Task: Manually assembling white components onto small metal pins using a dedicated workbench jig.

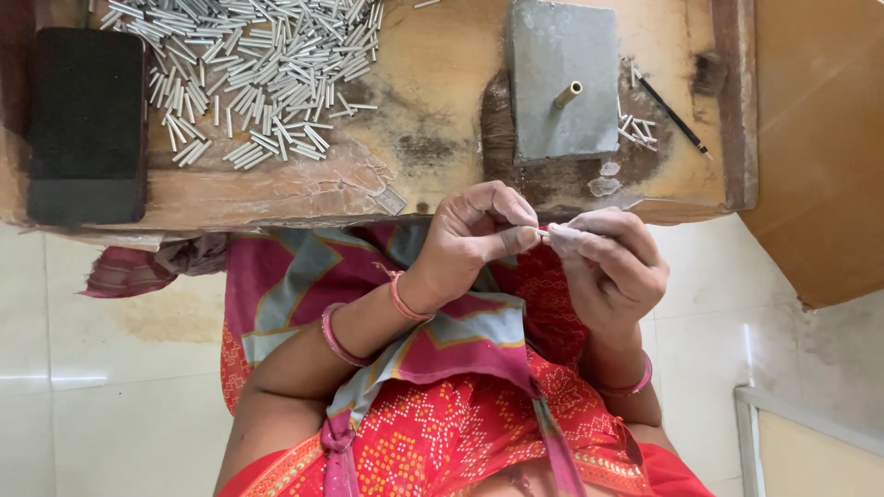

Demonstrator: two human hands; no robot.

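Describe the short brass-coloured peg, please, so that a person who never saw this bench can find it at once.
Start at the worn wooden bench above the person's two hands. Right of the big heap of silvery tubes lies a flat grey square block. The brass-coloured peg sticks up from its middle: it is the only yellow metal piece, and it stands alone.
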